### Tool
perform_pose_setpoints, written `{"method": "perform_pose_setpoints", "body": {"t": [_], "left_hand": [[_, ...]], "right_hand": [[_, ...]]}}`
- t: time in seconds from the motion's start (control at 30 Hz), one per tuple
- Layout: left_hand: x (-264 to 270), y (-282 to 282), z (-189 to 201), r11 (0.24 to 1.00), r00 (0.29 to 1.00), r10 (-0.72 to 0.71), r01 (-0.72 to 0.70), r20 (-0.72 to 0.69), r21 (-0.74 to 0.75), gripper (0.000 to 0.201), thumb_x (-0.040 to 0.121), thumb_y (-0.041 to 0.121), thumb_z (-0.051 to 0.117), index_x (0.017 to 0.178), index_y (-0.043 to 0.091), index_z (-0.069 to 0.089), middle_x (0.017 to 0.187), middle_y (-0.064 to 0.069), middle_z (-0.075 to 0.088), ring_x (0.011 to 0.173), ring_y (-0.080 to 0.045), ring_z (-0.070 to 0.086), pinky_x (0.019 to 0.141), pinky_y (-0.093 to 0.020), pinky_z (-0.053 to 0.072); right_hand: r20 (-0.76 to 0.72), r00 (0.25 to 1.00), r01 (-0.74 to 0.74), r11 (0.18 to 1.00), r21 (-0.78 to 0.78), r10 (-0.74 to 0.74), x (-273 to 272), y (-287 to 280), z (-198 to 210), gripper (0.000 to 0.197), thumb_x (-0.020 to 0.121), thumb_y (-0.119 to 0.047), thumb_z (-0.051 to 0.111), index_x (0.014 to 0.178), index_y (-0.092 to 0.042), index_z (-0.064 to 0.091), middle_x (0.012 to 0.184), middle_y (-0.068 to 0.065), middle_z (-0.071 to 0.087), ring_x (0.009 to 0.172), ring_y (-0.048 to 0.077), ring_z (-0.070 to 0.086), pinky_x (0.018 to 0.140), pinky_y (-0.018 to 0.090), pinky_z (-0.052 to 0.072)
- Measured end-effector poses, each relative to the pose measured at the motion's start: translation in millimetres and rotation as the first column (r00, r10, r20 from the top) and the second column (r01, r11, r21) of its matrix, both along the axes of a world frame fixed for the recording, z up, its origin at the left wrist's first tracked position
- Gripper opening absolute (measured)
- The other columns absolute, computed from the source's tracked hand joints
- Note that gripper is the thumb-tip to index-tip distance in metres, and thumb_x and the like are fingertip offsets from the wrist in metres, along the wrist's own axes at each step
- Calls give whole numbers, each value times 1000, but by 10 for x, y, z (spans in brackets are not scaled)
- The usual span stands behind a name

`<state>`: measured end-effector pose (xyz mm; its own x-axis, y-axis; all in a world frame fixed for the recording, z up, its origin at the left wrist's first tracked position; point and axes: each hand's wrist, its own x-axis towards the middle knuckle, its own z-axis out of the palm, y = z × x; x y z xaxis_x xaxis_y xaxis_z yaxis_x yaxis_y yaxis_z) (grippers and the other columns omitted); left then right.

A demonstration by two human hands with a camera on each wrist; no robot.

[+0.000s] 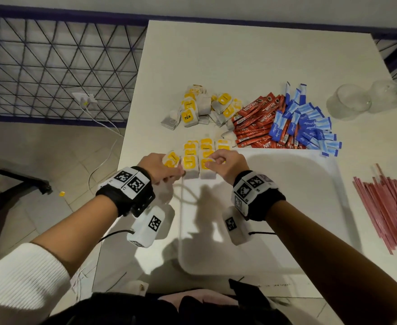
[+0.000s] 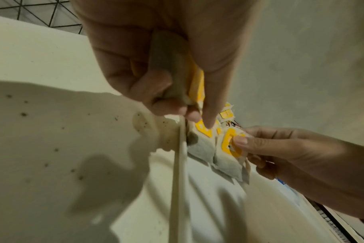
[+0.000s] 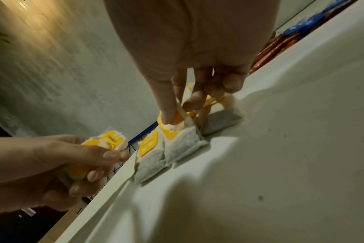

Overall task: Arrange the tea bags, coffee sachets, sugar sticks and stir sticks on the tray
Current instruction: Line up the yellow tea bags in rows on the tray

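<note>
Yellow-tagged tea bags (image 1: pixel 198 158) rowed on white tray (image 1: pixel 310 231), left hand (image 1: pixel 160 167) gripping several, right hand (image 1: pixel 225 164) pinching one.

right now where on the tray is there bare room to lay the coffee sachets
The tray is bare except its far-left corner, where rows of tea bags sit under the left hand and right hand. The far table strip, holding the coffee sachets and sugar sticks, is crowded.

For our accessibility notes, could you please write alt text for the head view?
Two hands lay tea bags in rows at a white tray's far left corner: the left hand holds a few spare tea bags, the right hand pinches one in place. Beyond lie loose tea bags, coffee sachets, sugar sticks.
</note>
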<state>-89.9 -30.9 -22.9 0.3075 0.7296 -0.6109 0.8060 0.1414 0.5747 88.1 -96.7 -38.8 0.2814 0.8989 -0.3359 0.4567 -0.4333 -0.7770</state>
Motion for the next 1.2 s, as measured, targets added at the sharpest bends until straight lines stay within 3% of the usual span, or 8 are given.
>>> {"method": "perform_pose_setpoints", "body": {"t": [0.1, 0.27, 0.47, 0.6, 0.73, 0.83, 0.97, 1.2], "left_hand": [[48, 38, -6, 998, 998, -32, 35, -60, 51, 23, 79, 36, 70, 72, 17, 58, 59, 1, 57, 55, -15, 50, 39, -13, 38], [105, 68, -66, 992, 993, -93, 98, -72, 78, 19, 83, 30, 67, 71, 20, 56, 58, 4, 55, 58, -12, 52, 49, -17, 36], [125, 89, -84, 993, 998, -40, 45, -43, 108, 20, 84, 33, 66, 71, 22, 55, 58, 6, 55, 54, -4, 50, 44, -8, 35], [120, 75, -63, 994, 997, -16, 24, -71, 110, 22, 83, 36, 66, 80, 16, 57, 60, 3, 56, 62, -14, 53, 51, -15, 35], [104, 26, -33, 995, 996, -38, 45, -79, 87, 28, 81, 40, 67, 87, 14, 59, 79, -5, 64, 81, -24, 58, 65, -26, 43], [119, -45, -39, 992, 991, -85, 94, -106, 87, 39, 77, 43, 71, 101, 14, 62, 101, -8, 66, 97, -26, 60, 84, -32, 46], [190, -131, -20, 981, 967, -149, 170, -207, 90, 46, 73, 48, 73, 105, 20, 55, 101, -3, 60, 96, -24, 57, 79, -28, 45], [265, -66, 14, 959, 948, -197, 239, -248, 152, 50, 81, 43, 66, 116, 10, 50, 114, -12, 59, 105, -29, 54, 76, -29, 38]], "right_hand": [[19, 1000, -9, 999, -41, 9, 8, 46, -2, 20, 82, -17, 67, 99, -5, 67, 61, -10, 40, 74, 16, 46, 70, 19, 37], [73, 996, -38, 992, -120, 47, 19, 76, 32, 22, 83, -19, 66, 101, -8, 67, 60, -12, 41, 83, 16, 48, 76, 22, 36], [82, 997, 12, 986, -164, 1, -6, 98, 29, 18, 82, -20, 66, 98, -13, 63, 94, 11, 67, 92, 21, 58, 77, 23, 39], [132, 991, 9, 987, -163, 13, -12, 90, 36, 15, 82, -21, 65, 88, -20, 51, 85, 6, 64, 85, 22, 55, 72, 24, 36], [220, 967, -99, 983, -153, 132, -13, -16, 74, 27, 82, -17, 64, 86, -19, 37, 66, -9, 42, 76, 23, 48, 70, 27, 36], [224, 929, -256, 948, -189, 295, -40, -113, 65, 27, 83, -13, 59, 78, -23, 35, 69, -5, 45, 75, 24, 49, 70, 31, 40], [224, 913, -306, 936, -172, 340, -99, -134, 20, 16, 85, -16, 60, 82, -18, 45, 83, 5, 49, 77, 25, 47, 73, 32, 41], [219, 938, -249, 961, -118, 270, -136, -71, -50, 17, 83, -6, 56, 77, -20, 46, 75, 3, 48, 74, 24, 46, 67, 29, 40]]}}
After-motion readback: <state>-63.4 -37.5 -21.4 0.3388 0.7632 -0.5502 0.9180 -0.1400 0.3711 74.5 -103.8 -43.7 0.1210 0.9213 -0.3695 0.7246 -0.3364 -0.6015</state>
